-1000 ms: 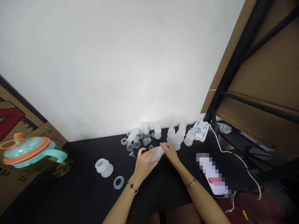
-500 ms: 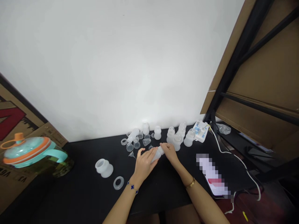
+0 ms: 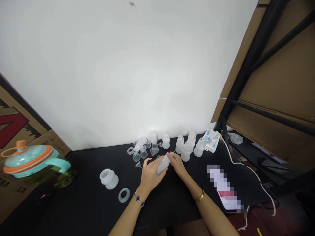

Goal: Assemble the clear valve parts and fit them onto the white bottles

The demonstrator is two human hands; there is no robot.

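Between my hands, low over the black table, is a small translucent white baby bottle [image 3: 162, 166], tilted with its top toward the right. My left hand [image 3: 150, 173] is wrapped round its body. The fingers of my right hand [image 3: 176, 163] close on its top end and cover part of it. Left of my hands stands an open wide-necked white bottle [image 3: 109, 179], with a clear screw ring [image 3: 124, 195] lying beside it. Behind my hands lie clear caps [image 3: 154, 150], a clear nipple [image 3: 138, 164] and a bottle on its side [image 3: 140, 144].
Several capped bottles [image 3: 186, 151] stand at the back right, beside a white power strip [image 3: 211, 140]. A phone [image 3: 224, 190] and a white cable [image 3: 256, 173] lie at the right. At the left is a large turquoise-lidded jug [image 3: 36, 164]. A white wall [image 3: 152, 72] rises behind.
The bottle has turned a little more upright in my hands, and more of its body shows. My right fingers have shifted slightly on its top. The view has moved slightly.
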